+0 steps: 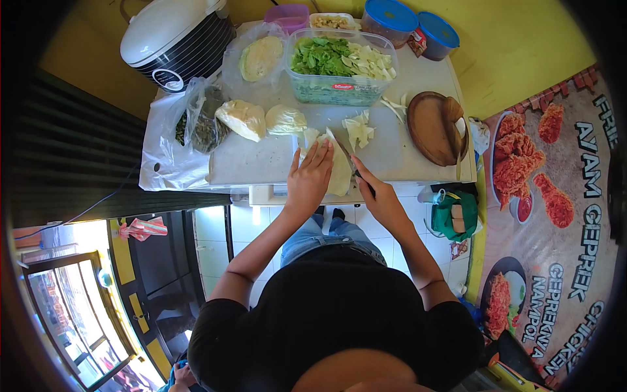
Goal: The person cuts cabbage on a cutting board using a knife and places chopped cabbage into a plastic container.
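Note:
My left hand point(309, 176) lies with fingers stretched over pale cabbage leaves point(340, 171) at the table's front edge. In my right hand point(384, 202) is a knife point(355, 168) with a dark handle, its blade beside the leaves and close to my left fingertips. Cut cabbage pieces point(358, 130) lie just beyond the blade. Two cabbage chunks, one whitish point(242, 120) and one pale green point(286, 120), rest to the left. Behind them stands a clear plastic container point(341, 89) holding chopped greens and cut cabbage.
A round wooden board point(428, 134) lies at the right. Plastic bags point(202, 108), a bagged cabbage point(261, 59) and a rice cooker point(173, 36) occupy the left. Blue-lidded tubs point(390, 16) stand at the back. Another person's hand point(185, 375) shows at lower left.

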A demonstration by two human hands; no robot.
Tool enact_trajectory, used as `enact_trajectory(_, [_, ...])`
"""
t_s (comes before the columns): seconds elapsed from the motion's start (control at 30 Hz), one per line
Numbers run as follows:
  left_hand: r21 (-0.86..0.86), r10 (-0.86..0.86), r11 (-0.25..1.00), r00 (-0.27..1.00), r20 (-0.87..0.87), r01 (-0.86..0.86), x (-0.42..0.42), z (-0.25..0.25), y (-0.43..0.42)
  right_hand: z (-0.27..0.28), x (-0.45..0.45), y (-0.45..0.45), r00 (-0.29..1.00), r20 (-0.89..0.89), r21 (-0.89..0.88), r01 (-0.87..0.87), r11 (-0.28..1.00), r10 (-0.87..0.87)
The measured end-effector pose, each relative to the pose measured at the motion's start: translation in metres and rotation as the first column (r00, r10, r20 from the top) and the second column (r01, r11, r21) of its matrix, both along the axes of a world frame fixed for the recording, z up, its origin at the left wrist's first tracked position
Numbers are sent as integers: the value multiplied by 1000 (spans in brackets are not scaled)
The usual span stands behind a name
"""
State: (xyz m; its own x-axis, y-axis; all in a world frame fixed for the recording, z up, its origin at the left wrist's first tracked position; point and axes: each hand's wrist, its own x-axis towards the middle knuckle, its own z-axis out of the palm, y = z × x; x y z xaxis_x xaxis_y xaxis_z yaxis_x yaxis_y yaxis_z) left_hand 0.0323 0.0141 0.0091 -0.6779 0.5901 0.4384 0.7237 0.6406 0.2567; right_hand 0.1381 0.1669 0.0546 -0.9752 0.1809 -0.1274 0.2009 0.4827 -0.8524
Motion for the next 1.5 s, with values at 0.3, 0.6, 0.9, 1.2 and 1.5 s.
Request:
enact_trajectory(0.3, [23,13,1000,998,67,-15,0,2,2,-5,-12,-1,999,-19,216,-41,976,46])
enact_trajectory(0.6, [48,15,999,991,133,-21,4,-3,2,1,-12,-5,992,-26,417,-98,904,120])
enact_trajectory(0.9, [21,9,1000,993,118,-12,4,-1,1,30,-25,-7,952,241,513,-289,808,187])
enact_trajectory(1.2, [20,4,1000,990,139,-7,4,3,-1,42,-40,-8,914,336,473,-374,798,230])
enact_trajectory(1.5, [45,21,999,984,178,-29,6,-2,1,20,-32,-13,959,217,410,-259,875,182])
